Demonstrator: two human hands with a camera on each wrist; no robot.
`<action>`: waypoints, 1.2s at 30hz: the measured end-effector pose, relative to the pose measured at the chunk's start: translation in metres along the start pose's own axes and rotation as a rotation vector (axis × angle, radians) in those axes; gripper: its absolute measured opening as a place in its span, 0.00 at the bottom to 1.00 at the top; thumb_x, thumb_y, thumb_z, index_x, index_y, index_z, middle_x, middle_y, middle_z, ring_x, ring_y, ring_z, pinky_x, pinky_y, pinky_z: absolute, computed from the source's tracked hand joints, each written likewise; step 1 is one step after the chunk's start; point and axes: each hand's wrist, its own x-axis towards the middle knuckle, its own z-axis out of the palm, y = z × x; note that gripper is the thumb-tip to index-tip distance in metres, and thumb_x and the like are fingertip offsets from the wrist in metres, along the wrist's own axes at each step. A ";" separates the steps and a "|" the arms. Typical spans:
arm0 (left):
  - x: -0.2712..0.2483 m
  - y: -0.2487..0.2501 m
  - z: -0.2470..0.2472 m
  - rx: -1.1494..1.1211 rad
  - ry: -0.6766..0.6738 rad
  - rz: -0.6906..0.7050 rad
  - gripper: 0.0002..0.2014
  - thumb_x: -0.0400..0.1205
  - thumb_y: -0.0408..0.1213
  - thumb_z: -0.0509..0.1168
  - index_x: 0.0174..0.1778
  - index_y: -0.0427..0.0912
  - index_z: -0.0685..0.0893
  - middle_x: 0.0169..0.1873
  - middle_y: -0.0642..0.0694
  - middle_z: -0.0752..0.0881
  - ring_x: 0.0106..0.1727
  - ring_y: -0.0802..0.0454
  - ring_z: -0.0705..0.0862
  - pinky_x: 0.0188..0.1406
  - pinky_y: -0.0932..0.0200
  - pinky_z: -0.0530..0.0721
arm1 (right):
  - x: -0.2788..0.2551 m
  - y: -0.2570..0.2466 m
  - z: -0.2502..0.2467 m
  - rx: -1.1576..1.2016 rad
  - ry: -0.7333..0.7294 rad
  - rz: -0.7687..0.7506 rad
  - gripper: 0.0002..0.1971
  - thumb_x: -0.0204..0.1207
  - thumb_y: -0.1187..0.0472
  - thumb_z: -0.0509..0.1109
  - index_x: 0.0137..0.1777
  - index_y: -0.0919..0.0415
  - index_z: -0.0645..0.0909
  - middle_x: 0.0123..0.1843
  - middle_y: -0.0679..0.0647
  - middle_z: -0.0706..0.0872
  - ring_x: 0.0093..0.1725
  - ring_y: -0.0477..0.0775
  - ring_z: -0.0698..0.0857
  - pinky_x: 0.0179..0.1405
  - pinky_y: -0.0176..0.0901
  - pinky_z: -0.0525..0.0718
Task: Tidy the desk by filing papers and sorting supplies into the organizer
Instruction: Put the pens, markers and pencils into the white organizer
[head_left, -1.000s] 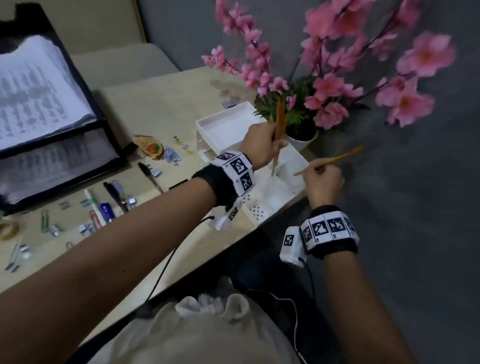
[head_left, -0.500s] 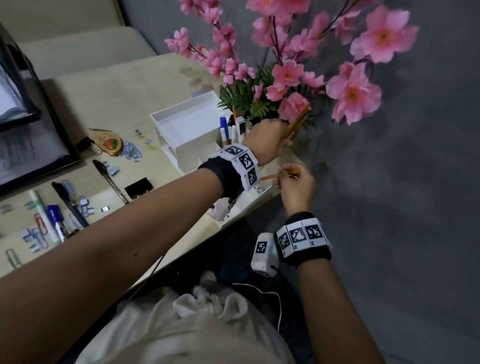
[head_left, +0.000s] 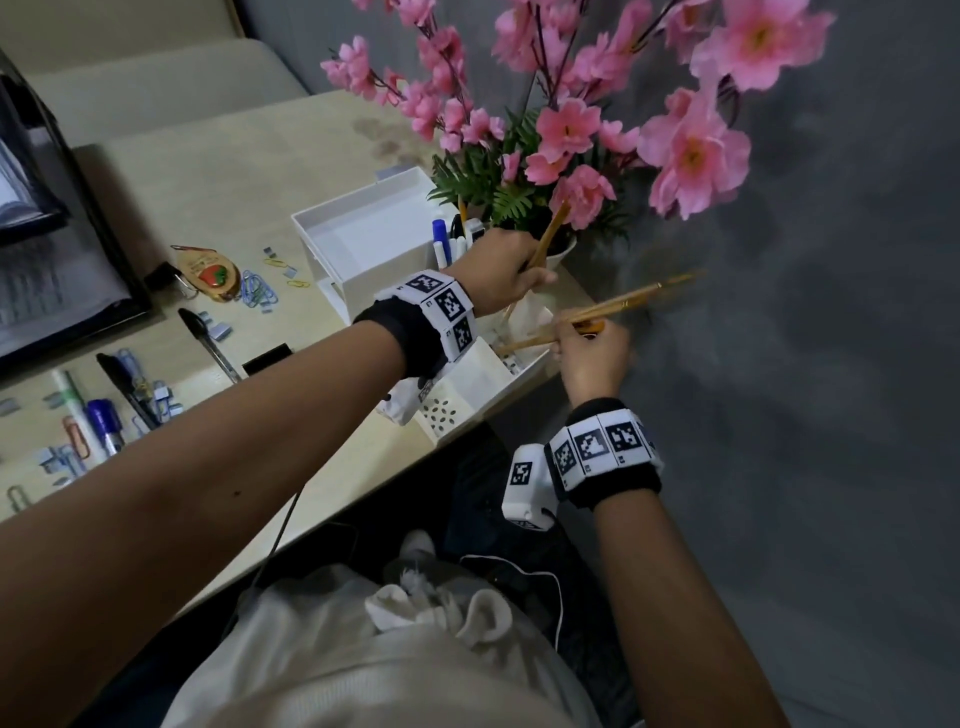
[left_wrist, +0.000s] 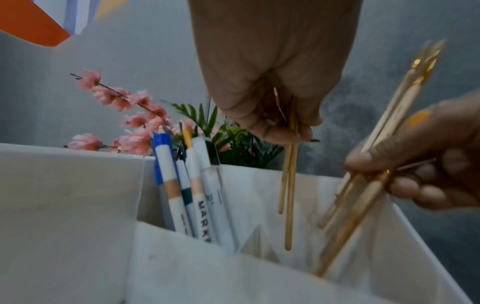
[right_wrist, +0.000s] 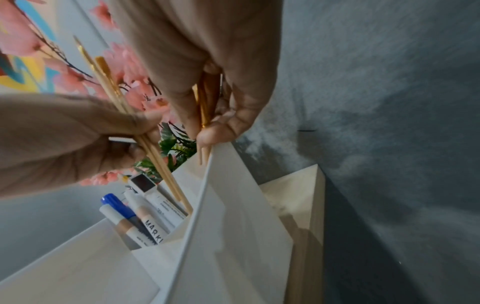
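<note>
My left hand (head_left: 511, 270) grips two thin wooden brushes (left_wrist: 288, 195) upright over the white organizer (head_left: 363, 244); their lower ends hang inside a tall compartment. Just to its right, my right hand (head_left: 582, 338) holds several gold-ferruled wooden brushes (head_left: 623, 301), tilted, with their lower ends dipping into the same organizer. In the right wrist view my right hand (right_wrist: 207, 127) holds its brushes (right_wrist: 205, 102) against the organizer wall (right_wrist: 233, 205). Markers (left_wrist: 194, 195) stand in the neighbouring compartment.
A pot of pink flowers (head_left: 571, 145) stands right behind the organizer. Pens (head_left: 208, 338), a blue-capped marker (head_left: 101, 423), paper clips (head_left: 257, 288) and a strawberry keychain (head_left: 213, 273) lie scattered on the desk (head_left: 234, 171). A black paper tray (head_left: 62, 280) sits at the left. The desk edge runs under my hands.
Both hands have come together at the organizer's tall compartments. The right hand's brushes have swung down so their lower ends are inside it; the left hand's brushes have lowered too.
</note>
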 end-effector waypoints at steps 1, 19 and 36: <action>-0.002 -0.002 0.003 0.006 -0.015 -0.010 0.18 0.83 0.42 0.62 0.48 0.27 0.85 0.44 0.34 0.87 0.45 0.43 0.83 0.45 0.56 0.75 | 0.000 0.002 0.000 0.050 -0.005 0.017 0.05 0.72 0.62 0.73 0.36 0.60 0.83 0.38 0.63 0.89 0.38 0.61 0.88 0.47 0.56 0.89; -0.027 -0.022 0.020 -0.022 -0.039 -0.072 0.19 0.79 0.29 0.62 0.67 0.36 0.78 0.61 0.38 0.84 0.59 0.43 0.84 0.61 0.56 0.78 | -0.006 -0.011 -0.006 0.101 0.402 -0.270 0.08 0.69 0.68 0.71 0.47 0.68 0.84 0.47 0.57 0.78 0.46 0.50 0.79 0.45 0.32 0.77; -0.241 -0.195 -0.049 -0.313 0.302 -0.913 0.08 0.81 0.30 0.61 0.44 0.37 0.85 0.39 0.37 0.86 0.37 0.44 0.84 0.46 0.53 0.84 | -0.125 -0.049 0.221 -0.848 -0.697 -0.815 0.14 0.78 0.61 0.62 0.60 0.64 0.80 0.67 0.61 0.77 0.68 0.64 0.70 0.65 0.56 0.70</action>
